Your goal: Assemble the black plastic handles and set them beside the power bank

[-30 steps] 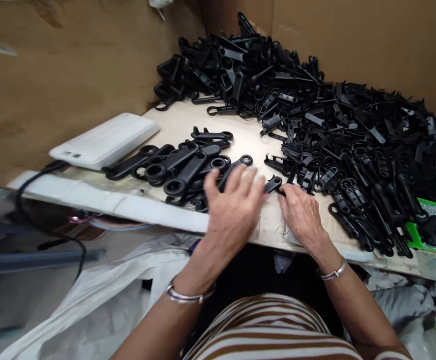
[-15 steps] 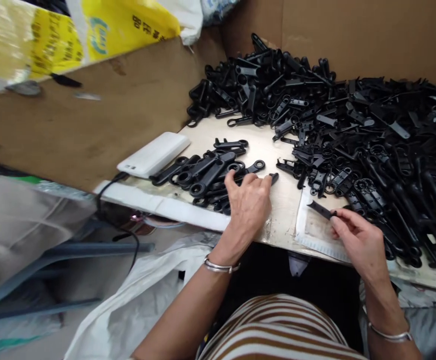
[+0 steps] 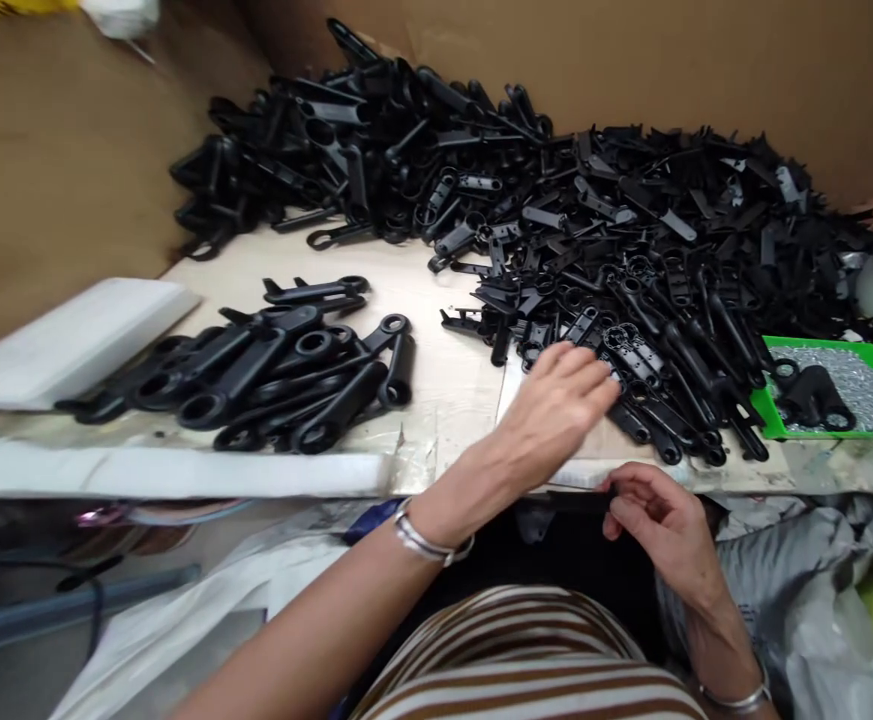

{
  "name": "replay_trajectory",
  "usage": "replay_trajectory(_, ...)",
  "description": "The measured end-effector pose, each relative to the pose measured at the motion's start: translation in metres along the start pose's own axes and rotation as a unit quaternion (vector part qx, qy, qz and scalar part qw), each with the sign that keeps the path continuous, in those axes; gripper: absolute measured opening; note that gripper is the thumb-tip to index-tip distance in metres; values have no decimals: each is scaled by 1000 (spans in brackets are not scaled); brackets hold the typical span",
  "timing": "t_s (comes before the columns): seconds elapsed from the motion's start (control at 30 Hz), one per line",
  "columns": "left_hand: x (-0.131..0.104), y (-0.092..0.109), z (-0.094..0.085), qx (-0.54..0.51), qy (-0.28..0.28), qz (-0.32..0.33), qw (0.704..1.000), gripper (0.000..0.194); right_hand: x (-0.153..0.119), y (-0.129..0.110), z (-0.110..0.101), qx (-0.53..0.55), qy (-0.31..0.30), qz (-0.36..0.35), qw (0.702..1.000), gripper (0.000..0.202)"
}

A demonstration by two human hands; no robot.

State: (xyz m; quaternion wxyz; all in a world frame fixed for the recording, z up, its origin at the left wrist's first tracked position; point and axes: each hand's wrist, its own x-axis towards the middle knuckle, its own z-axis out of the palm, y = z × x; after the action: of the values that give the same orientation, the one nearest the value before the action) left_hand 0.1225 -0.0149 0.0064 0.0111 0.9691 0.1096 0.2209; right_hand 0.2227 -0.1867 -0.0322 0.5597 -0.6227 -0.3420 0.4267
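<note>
My left hand (image 3: 552, 415) reaches across to the near edge of the large heap of black plastic parts (image 3: 631, 365). Its fingers are extended over the parts, and I see nothing held in them. Close to the table's front edge, my right hand (image 3: 657, 525) is closed in a pinch. A small dark end of a black plastic piece (image 3: 613, 491) shows at its fingertips; the rest is hidden by the fingers or lost against the dark background. Several black lever-shaped handles with ringed ends (image 3: 256, 370) lie in a smaller pile on the left.
A white power bank-like box (image 3: 76, 335) lies at the left. At the right, a green tray (image 3: 773, 428) holds small silvery pieces (image 3: 848, 375) with a black part on top. Cardboard walls (image 3: 668, 70) rise behind the heap. A white strip (image 3: 181, 470) lines the front edge.
My left hand has left the smaller pile of handles and moved right to the big heap. My right hand has drawn back toward the table edge with the black piece. The view has turned right.
</note>
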Motion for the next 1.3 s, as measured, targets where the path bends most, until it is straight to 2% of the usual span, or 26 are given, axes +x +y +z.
replay_trajectory(0.07, 24, 14, 6, -19, -40, 61, 997, 21, -2, 3, -5, -24, 36, -20, 999, 16)
replay_trajectory(0.13, 42, 23, 13, -29, -69, 94, 993, 18, -4, 6, -10, -75, 74, -40, 994, 12)
replay_trajectory(0.23, 52, 26, 21, -49, -75, 110, 990, 19, -7, 8, -16, -127, 132, -62, 981, 17)
replay_trajectory(0.33, 43, 22, 22, -93, -34, 87, 991, 23, -8, 10, -20, -117, 164, -53, 978, 20)
replay_trajectory(0.4, 28, 19, 18, -153, 34, 23, 987, 23, -7, 10, -21, -105, 158, -50, 980, 17)
replay_trajectory(0.43, 18, 19, 15, -196, 72, -31, 977, 22, -6, 9, -20, -102, 149, -56, 982, 16)
replay_trajectory(0.5, -2, 19, 9, -315, 112, -162, 929, 20, -2, 5, -18, -100, 127, -81, 984, 14)
replay_trajectory(0.57, -20, 21, 6, -470, 92, -274, 834, 23, 6, -1, -14, -97, 121, -109, 982, 15)
replay_trajectory(0.63, -33, 24, 5, -601, 57, -328, 726, 32, 16, -10, -5, -91, 134, -130, 978, 18)
replay_trajectory(0.67, -38, 25, 4, -640, 52, -336, 690, 35, 21, -15, 0, -88, 142, -138, 976, 20)
replay_trajectory(0.7, -41, 26, 3, -659, 55, -338, 670, 36, 27, -20, 6, -87, 149, -145, 974, 22)
replay_trajectory(0.83, -47, 27, -3, -667, 77, -330, 664, 35, 41, -37, 25, -105, 168, -167, 966, 24)
replay_trajectory(1.0, -54, 26, -5, -720, 54, -327, 609, 46, 47, -40, 29, -154, 192, -156, 957, 28)
replay_trajectory(1.07, -55, 25, -4, -727, 43, -322, 605, 48, 47, -40, 28, -175, 174, -134, 960, 32)
replay_trajectory(1.2, -56, 25, -1, -706, 39, -290, 645, 43, 44, -44, 33, -222, 149, -114, 957, 34)
replay_trajectory(1.3, -55, 28, 0, -653, 52, -255, 711, 36, 42, -44, 38, -251, 187, -143, 939, 31)
